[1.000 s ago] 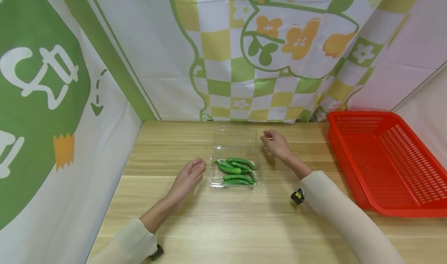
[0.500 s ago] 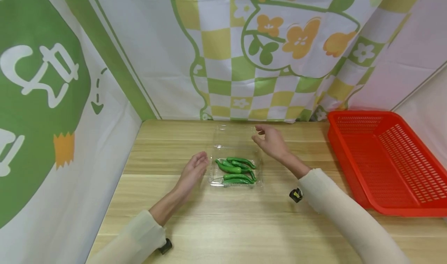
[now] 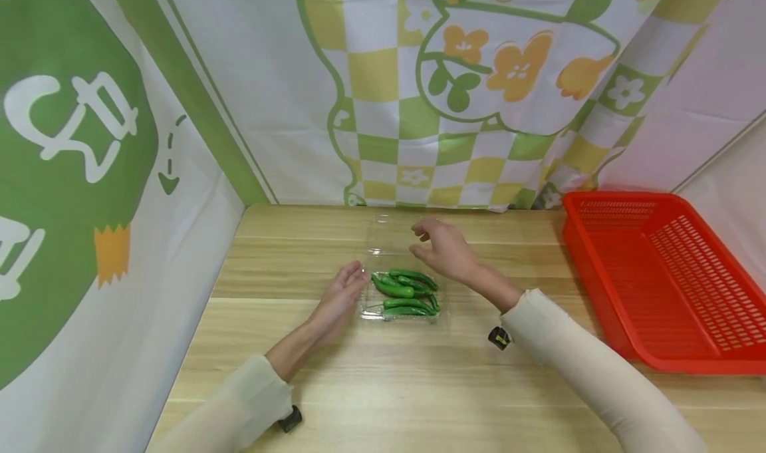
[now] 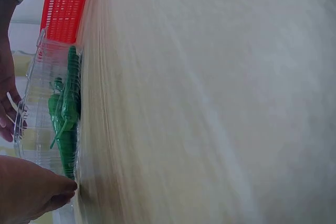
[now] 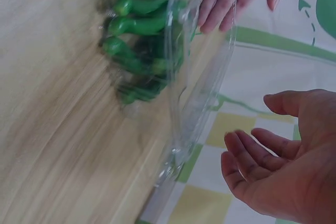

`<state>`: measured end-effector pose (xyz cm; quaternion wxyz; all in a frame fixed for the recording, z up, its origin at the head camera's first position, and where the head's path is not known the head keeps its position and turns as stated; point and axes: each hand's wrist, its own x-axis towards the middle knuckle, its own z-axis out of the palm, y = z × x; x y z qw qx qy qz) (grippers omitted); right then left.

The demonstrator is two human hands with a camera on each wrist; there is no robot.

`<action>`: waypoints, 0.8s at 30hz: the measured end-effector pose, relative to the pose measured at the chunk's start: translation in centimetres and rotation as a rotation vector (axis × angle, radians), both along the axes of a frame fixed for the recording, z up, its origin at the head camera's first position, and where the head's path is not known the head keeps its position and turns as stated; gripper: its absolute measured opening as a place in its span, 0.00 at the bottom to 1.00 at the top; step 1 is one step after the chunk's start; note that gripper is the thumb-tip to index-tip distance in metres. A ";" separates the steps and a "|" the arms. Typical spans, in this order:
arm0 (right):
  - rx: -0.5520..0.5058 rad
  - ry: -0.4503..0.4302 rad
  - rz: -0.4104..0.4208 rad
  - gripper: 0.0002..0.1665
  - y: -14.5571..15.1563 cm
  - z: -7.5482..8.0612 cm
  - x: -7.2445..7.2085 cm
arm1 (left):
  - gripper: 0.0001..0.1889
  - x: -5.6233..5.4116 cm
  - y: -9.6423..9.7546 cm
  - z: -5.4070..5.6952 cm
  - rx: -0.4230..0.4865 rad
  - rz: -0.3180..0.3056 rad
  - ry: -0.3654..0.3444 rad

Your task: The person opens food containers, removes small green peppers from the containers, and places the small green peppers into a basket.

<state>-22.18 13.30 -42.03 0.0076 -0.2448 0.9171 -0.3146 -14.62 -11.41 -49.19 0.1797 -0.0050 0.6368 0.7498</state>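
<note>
A clear plastic clamshell box (image 3: 372, 317) lies on the wooden table with its lid (image 3: 389, 233) folded back toward the curtain. Several green chili peppers (image 3: 402, 292) rest inside the base. My left hand (image 3: 340, 300) is at the box's left side, fingertips right at its rim, fingers fairly straight. Over the lid's right part hovers my right hand (image 3: 445, 248), thumb and fingers apart and nothing between them. The right wrist view shows that same hand (image 5: 278, 156) with loosely bent fingers beside the clear plastic.
A red plastic basket (image 3: 676, 293) with slotted sides stands on the table's right. Printed curtains (image 3: 413, 147) hang along the back edge, and a white-and-green sheet (image 3: 197, 193) covers the left side. Bare wood (image 3: 389, 386) lies in front of the box.
My right hand has moved left, from beside the box to over its lid. The left hand has come right, up to the box's side. The box and peppers stay put.
</note>
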 end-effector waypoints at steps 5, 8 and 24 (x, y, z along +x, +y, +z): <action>0.055 -0.024 0.070 0.21 -0.8 0.4 0.8 | 0.41 -0.1 0.7 -0.1 -0.012 0.005 -0.029; 0.112 -0.036 0.125 0.19 -1.4 0.6 1.2 | 0.41 -0.3 1.0 -0.2 -0.027 0.006 -0.053; 0.357 0.024 0.318 0.06 -3.0 -1.1 2.2 | 0.34 -0.2 1.8 -0.8 0.041 0.025 -0.020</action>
